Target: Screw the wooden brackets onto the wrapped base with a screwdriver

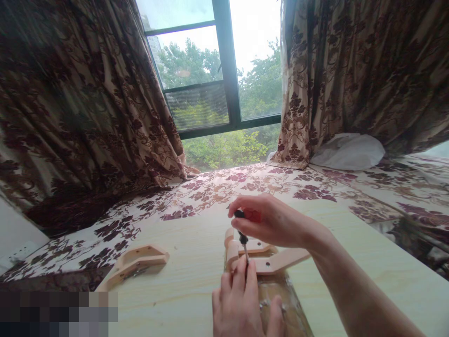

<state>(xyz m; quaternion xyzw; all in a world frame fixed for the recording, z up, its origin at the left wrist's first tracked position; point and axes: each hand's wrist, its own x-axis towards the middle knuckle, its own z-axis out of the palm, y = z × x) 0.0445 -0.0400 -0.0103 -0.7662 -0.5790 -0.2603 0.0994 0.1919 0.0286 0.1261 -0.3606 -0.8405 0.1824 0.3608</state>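
Note:
My right hand [261,215] is closed around the dark handle of a screwdriver [242,238], which stands nearly upright, shaft downward. The shaft meets a pale wooden bracket [280,263] with a bent arm, a rounded end and a dark screw hole. My left hand [238,299] lies with its fingers stretched out, the fingertips against the bracket on either side of the screwdriver's tip; the thumb is apart. The tip and any screw under it are hidden. Just behind lies a second wooden piece [253,246] with a hole.
A clear plastic bag [289,299] with small metal parts lies under my hands. More angled wooden pieces [140,262] and several screws [133,275] lie left on the pale wooden board [189,262]. Flowered cloth [210,192], curtains and a window are behind; a white bag [351,152] sits back right.

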